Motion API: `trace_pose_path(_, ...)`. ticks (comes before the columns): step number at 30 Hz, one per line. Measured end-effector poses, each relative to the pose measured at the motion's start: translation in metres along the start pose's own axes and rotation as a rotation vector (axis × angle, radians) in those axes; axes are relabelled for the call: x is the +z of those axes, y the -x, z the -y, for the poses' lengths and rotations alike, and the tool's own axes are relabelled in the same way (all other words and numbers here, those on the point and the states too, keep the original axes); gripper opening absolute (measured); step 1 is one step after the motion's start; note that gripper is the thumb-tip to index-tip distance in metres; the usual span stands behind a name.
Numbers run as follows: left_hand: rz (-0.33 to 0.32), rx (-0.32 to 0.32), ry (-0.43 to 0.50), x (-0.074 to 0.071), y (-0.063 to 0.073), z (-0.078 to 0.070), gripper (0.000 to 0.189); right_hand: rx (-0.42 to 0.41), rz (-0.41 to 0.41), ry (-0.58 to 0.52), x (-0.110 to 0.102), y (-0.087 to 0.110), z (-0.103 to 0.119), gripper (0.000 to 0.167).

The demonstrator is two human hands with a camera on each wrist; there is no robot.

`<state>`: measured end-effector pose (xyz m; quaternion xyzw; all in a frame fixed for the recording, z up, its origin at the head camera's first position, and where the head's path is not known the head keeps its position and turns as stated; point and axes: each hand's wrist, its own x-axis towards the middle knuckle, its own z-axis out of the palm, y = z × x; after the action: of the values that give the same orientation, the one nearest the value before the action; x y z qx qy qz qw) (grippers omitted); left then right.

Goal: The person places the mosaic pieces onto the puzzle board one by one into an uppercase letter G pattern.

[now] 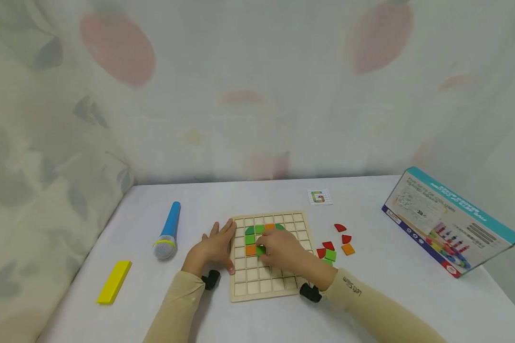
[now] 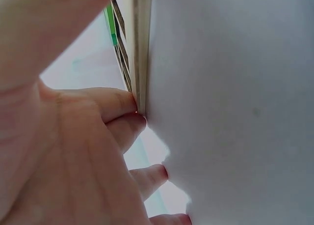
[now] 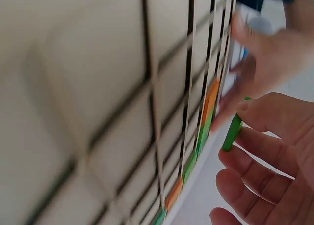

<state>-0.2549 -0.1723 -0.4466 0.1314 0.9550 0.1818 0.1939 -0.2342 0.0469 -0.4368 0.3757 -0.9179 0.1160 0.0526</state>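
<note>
A wooden grid board point(image 1: 241, 290) lies on the table with green and orange tiles in some of its cells. My left hand point(image 1: 214, 247) rests at the board's left edge, fingers spread; in the left wrist view two fingertips point(image 2: 128, 98) meet the board's side. Over the middle of the board, my right hand point(image 1: 283, 247) pinches a small green tile point(image 3: 232, 133) between thumb and fingers, close above the surface. Among the tiles in the grid are an orange square point(image 1: 251, 250), a green square point(image 1: 250, 239) and a dark green quarter-round point(image 1: 250, 230).
Right of the board lie loose red pieces point(image 1: 340, 227), an orange square point(image 1: 348, 249) and green squares point(image 1: 330, 255). Behind them is a pattern card point(image 1: 319, 196). A box point(image 1: 446, 224) stands far right. A toy microphone point(image 1: 168, 231) and a yellow block point(image 1: 114, 282) lie left.
</note>
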Motion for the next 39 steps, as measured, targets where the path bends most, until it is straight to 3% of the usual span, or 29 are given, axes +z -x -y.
trace_pose_path(8, -0.005, 0.018, -0.017, -0.004, -0.004, -0.004, 0.130, -0.028, 0.070, 0.087, 0.013, -0.008, 0.021, 0.017)
trace_pose_path(13, -0.007, 0.015, -0.021, -0.005, -0.004, -0.003, 0.130, -0.020, 0.063, 0.112, 0.013, -0.006, 0.023, 0.017)
trace_pose_path(25, -0.002, 0.010, -0.003, -0.003, -0.004, 0.000, 0.131, -0.059, 0.049, 0.070, 0.016, -0.008, 0.024, 0.018)
trace_pose_path(31, 0.002, 0.001, 0.008, -0.002, -0.003, -0.001, 0.131, -0.013, 0.046, 0.029, 0.012, -0.005, 0.023, 0.021)
trace_pose_path(39, -0.001, -0.011, 0.008, 0.000, -0.002, -0.001, 0.131, 0.053, 0.002, -0.019, -0.002, 0.011, 0.004, 0.027)
